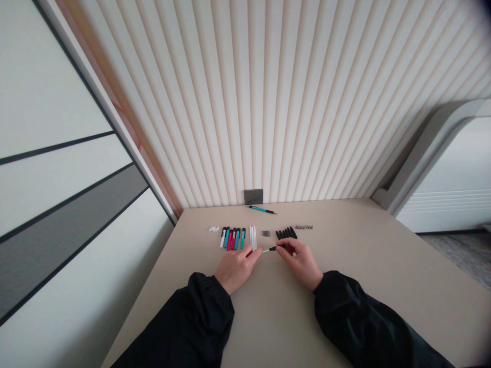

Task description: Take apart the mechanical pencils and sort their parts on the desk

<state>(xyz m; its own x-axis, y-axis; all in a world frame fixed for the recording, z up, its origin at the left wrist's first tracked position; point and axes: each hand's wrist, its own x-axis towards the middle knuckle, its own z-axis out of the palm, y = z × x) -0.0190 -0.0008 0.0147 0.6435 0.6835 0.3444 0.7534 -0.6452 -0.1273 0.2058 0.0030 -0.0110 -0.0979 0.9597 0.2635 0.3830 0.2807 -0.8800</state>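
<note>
My left hand (238, 267) is closed on a pen barrel, mostly hidden by the fingers, with a bit of dark red showing. A thin pale refill (266, 250) sticks out of it to the right. Around the refill's right part sits a small black pen grip (273, 248), which my right hand (301, 260) pinches between thumb and fingers. Just beyond my left hand lie several white, red and teal pen barrels (232, 238) with black tops. White refills (252, 236) lie beside them. Several black grips (287, 233) lie in a row beyond my right hand.
Small white pieces (214, 229) lie at the left. Little metal springs (266, 233) sit mid-table, and grey metal tips (304, 227) lie at the right. A whole teal and black pen (263, 209) rests near the wall, below a dark socket (253, 196).
</note>
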